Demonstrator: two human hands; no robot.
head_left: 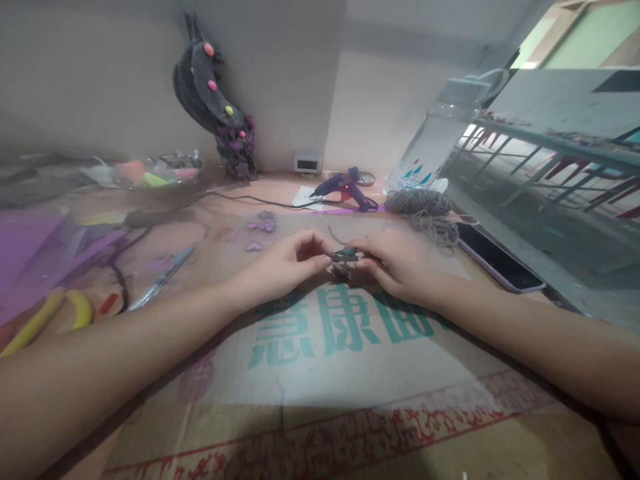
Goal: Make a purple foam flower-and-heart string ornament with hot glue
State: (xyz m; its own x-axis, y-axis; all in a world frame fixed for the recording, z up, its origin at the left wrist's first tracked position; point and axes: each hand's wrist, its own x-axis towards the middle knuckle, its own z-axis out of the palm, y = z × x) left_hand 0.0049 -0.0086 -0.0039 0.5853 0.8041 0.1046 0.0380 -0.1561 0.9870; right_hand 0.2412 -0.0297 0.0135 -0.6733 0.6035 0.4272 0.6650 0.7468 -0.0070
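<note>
My left hand [287, 263] pinches one end of a small dark grey piece [343, 256], which looks like felt, between thumb and fingertips. At its other end my right hand [397, 263] has it too, thumb and forefinger closed. The piece is too small and blurred to make out its exact shape. A thin grey strand [336, 235] shows just above it. Left of the hands lie small purple cut-out shapes [262, 223]. Beneath is a sheet with large green characters [345, 320].
Behind the hands sit a glue gun [346, 187] with a black cord, and a small white clock [307, 162]. Grey yarn [420, 203], a water bottle [435, 140] and a phone [500, 259] stand right. Yellow-handled scissors [80, 310], a pen [165, 275] and purple sheets [30, 260] lie left.
</note>
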